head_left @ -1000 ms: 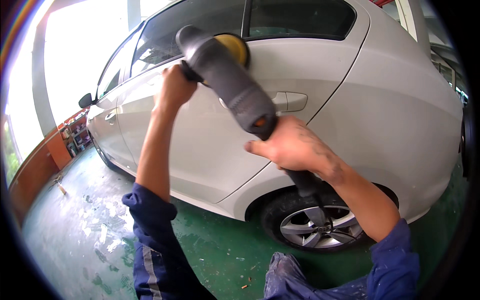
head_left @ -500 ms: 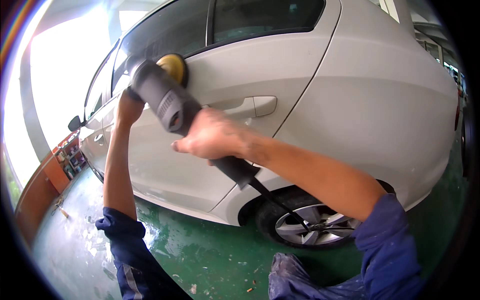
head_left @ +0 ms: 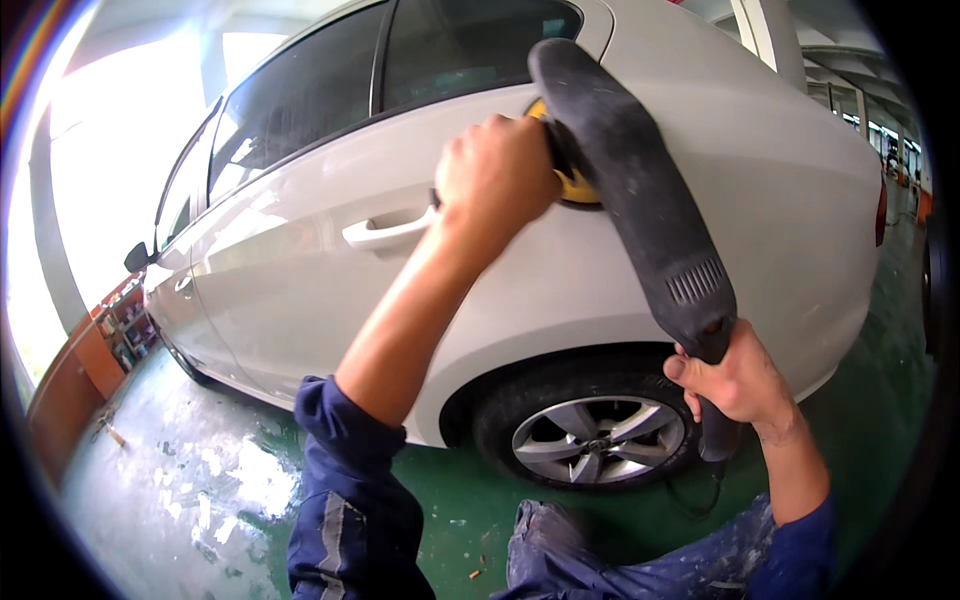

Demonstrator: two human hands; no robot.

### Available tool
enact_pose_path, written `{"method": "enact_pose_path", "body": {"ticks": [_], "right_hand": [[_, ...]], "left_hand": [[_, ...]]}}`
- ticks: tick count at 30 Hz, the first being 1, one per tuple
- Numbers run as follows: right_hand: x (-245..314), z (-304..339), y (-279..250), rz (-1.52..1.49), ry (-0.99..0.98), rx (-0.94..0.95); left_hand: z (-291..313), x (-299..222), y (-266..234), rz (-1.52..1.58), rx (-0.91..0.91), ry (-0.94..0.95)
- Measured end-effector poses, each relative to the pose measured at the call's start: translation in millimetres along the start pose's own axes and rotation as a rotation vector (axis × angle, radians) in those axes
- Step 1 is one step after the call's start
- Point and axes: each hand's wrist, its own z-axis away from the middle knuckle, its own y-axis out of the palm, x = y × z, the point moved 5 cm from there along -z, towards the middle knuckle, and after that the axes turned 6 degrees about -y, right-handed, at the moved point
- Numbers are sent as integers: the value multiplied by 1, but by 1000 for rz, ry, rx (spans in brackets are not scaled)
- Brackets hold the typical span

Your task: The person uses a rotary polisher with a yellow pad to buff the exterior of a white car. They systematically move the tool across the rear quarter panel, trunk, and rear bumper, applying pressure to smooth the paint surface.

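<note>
Dark grey polisher [head_left: 640, 190], held slantwise between two grips: head high beside the left hand [head_left: 497, 172], tail low in the right hand [head_left: 740, 380]. Left fingers wrapped about the black side handle [head_left: 560, 148], knuckles uppermost; right fingers clenched around the slim rear end, thumb across the near side. Yellow pad [head_left: 578, 189] just right of the left grip, mostly hidden behind the polisher's head and turned toward the white car [head_left: 790, 190]; cannot tell whether pressed flat against the panel. Just left of the left wrist, a white door handle [head_left: 385, 235]; above and beyond that grip, dark side windows [head_left: 455, 50]. Near the right grip, on its left, a rear wheel [head_left: 600, 440] with silver spokes in a black tyre. Below the right grip, a thin black cord [head_left: 714, 497], looping near the green floor [head_left: 455, 490]. Well left of both grips, a small dark door mirror [head_left: 136, 257] and, lower down, a cluttered shelf [head_left: 130, 325].
</note>
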Motion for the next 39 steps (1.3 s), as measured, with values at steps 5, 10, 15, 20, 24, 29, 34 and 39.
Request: {"method": "enact_pose_path", "body": {"ticks": [5, 10, 15, 20, 24, 29, 34, 39], "right_hand": [[-67, 57, -24, 100, 22, -48], [-98, 73, 10, 313, -124, -105], [-141, 123, 1, 341, 110, 65], [-157, 107, 33, 383, 0, 89], [-154, 81, 76, 493, -89, 162], [-199, 45, 141, 704, 52, 436], [-228, 12, 241, 917, 14, 713], [-260, 12, 345, 866, 39, 803]], "left_hand": [[66, -39, 33, 81, 78, 89], [139, -12, 66, 125, 133, 48], [190, -26, 78, 141, 158, 34], [241, 24, 100, 205, 143, -139], [296, 80, 128, 313, 0, -337], [392, 160, 194, 454, -120, -736], [513, 251, 284, 546, -187, -1092], [582, 342, 328, 611, -93, -1145]]}}
